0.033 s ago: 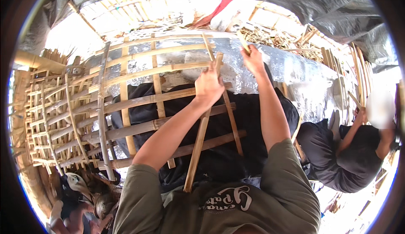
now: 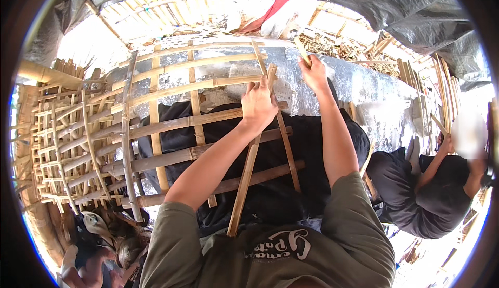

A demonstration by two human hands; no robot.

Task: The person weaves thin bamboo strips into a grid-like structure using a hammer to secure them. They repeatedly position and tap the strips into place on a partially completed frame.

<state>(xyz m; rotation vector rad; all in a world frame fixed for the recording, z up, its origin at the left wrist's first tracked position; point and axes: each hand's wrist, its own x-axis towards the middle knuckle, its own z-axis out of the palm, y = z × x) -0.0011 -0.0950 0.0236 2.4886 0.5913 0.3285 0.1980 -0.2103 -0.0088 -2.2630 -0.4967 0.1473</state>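
A lattice of flat bamboo slats (image 2: 171, 124) lies across my black-clothed legs, reaching out to the left. My left hand (image 2: 259, 103) is closed around the upper part of a loose-looking bamboo slat (image 2: 243, 189), which slants over the lattice down to my shirt. Beside that hand, a thin crosspiece (image 2: 287, 153) runs over the lattice's right ends. Farther right and a little higher, my right hand (image 2: 313, 73) grips a short pale stick (image 2: 301, 49), raised and apart from the lattice. Its lower end is hidden in my fingers.
More bamboo lattice (image 2: 62, 147) stands at the left. A person in black (image 2: 442, 194) sits at the right, holding a thin stick. Bamboo scraps (image 2: 332, 49) lie piled beyond a grey sheet (image 2: 358, 82). Dark plastic sheeting (image 2: 416, 7) hangs overhead, and a red cloth (image 2: 265, 15) shows behind.
My right hand and its stick have shifted very slightly to the right. The fingers of my left hand have moved a little on the slat.
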